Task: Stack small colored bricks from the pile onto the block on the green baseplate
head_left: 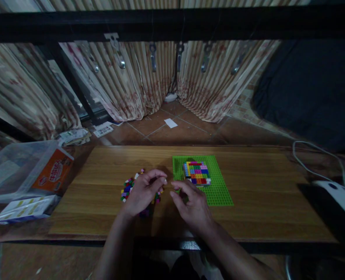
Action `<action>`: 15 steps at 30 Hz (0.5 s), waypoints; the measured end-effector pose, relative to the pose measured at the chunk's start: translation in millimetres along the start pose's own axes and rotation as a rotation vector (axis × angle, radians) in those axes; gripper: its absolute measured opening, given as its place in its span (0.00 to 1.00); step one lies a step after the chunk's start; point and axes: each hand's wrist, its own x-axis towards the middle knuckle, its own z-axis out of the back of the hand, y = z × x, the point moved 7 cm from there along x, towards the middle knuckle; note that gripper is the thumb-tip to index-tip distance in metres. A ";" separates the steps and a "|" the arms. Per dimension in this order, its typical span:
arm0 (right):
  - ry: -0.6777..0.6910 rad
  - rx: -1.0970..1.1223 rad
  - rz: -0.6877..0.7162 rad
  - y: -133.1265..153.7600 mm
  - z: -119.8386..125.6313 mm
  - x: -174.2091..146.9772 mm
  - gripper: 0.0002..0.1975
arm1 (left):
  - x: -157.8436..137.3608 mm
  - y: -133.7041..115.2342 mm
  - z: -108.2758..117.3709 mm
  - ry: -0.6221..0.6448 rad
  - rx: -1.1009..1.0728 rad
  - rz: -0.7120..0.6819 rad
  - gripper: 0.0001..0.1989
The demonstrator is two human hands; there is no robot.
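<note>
My left hand (143, 190) is above a loose pile of small coloured toy bricks (127, 189) and hides part of it. Its thumb and forefinger are pinched together, with a tiny pale spot at their tips that I cannot make out. Facing it, my right hand (192, 204) is over the lower left of the green baseplate (220, 194), with thumb and forefinger apart and nothing visible between them. On the baseplate is a low block of multicoloured bricks (196, 171), just beyond my right hand.
The wooden table (263, 190) extends on both sides. At left are a clear plastic bin (17, 155), an orange packet (53, 171) and a white box (26, 208). A white device (338, 198) with a cable is at right. Metal hooks (153, 58) hang from a dark bar beyond.
</note>
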 end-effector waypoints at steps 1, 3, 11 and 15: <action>-0.010 -0.001 -0.010 -1.1 1.4 0.6 0.08 | -0.3 -0.4 -8.8 0.046 -0.042 0.006 0.12; -0.037 0.006 -0.034 -4.0 4.4 1.5 0.07 | -0.9 -0.1 -21.1 0.114 -0.112 0.026 0.12; -0.109 0.053 -0.078 -7.9 17.8 3.0 0.03 | 0.0 2.7 -40.1 0.182 -0.282 0.100 0.13; -0.102 0.034 -0.029 -5.6 21.9 1.9 0.05 | 1.2 3.6 -43.8 0.160 -0.295 0.117 0.13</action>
